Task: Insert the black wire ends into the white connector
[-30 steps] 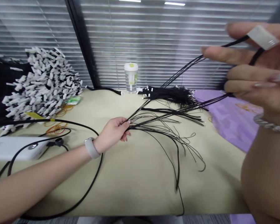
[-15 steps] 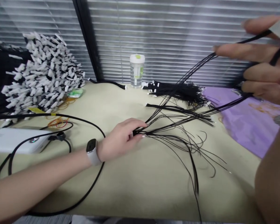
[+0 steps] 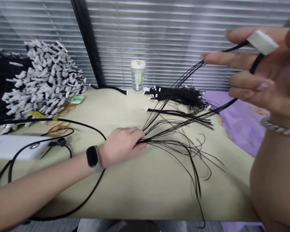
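Cords run diagonally from left hand, which pinches their low ends on counter, up-right to right hand, raised w/ fingers spread, cords looped between them, white tag on top.

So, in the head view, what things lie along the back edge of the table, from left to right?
Heap of white-tagged cords → clear bottle → bundle of black cords → purple sheet.
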`<act>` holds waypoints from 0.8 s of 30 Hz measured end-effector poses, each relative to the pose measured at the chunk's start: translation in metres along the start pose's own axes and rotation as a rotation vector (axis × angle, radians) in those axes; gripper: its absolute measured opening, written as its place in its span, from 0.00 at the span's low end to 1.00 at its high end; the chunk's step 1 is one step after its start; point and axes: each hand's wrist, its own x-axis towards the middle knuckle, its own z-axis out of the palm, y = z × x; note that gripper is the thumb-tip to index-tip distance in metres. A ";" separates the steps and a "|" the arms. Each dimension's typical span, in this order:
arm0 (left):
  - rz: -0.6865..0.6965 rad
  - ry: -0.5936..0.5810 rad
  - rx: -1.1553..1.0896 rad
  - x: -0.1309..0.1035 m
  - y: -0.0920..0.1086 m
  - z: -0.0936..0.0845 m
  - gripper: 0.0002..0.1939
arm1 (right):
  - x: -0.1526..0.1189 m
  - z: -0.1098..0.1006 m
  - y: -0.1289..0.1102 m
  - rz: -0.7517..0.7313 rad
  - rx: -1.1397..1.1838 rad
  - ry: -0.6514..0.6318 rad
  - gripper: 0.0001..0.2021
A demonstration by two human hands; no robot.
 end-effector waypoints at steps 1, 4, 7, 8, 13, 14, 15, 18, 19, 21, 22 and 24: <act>0.011 0.001 0.012 0.000 0.001 0.001 0.14 | -0.003 0.003 -0.002 0.023 0.014 -0.052 0.16; 0.029 -0.001 0.026 0.001 0.002 0.003 0.14 | -0.011 0.014 -0.009 0.084 -0.009 -0.056 0.22; 0.000 0.018 -0.021 0.002 0.000 0.003 0.13 | -0.015 0.020 -0.012 0.104 -0.013 0.005 0.23; -0.015 0.028 -0.056 0.002 -0.001 0.003 0.13 | -0.015 0.019 -0.011 0.092 -0.004 0.004 0.22; -0.122 0.111 -0.304 -0.001 -0.010 0.002 0.16 | -0.002 0.002 0.006 0.100 0.024 -0.150 0.17; -0.152 0.135 -0.355 -0.002 -0.012 0.003 0.17 | 0.002 -0.002 0.011 0.126 0.027 -0.169 0.17; -0.183 0.157 -0.405 -0.002 -0.014 0.004 0.18 | 0.006 -0.005 0.017 0.154 0.029 -0.178 0.16; -0.279 0.206 -0.537 -0.003 -0.019 0.009 0.19 | 0.017 -0.009 0.036 0.214 0.042 -0.183 0.15; -0.309 0.213 -0.571 -0.003 -0.020 0.011 0.19 | 0.020 -0.009 0.041 0.231 0.047 -0.189 0.14; -0.365 0.220 -0.619 -0.002 -0.022 0.014 0.20 | 0.022 -0.008 0.049 0.258 0.057 -0.207 0.13; -0.391 0.223 -0.630 -0.001 -0.023 0.016 0.20 | 0.023 -0.008 0.052 0.273 0.062 -0.221 0.13; -0.431 0.223 -0.620 0.000 -0.025 0.017 0.20 | 0.023 -0.006 0.053 0.298 0.080 -0.245 0.13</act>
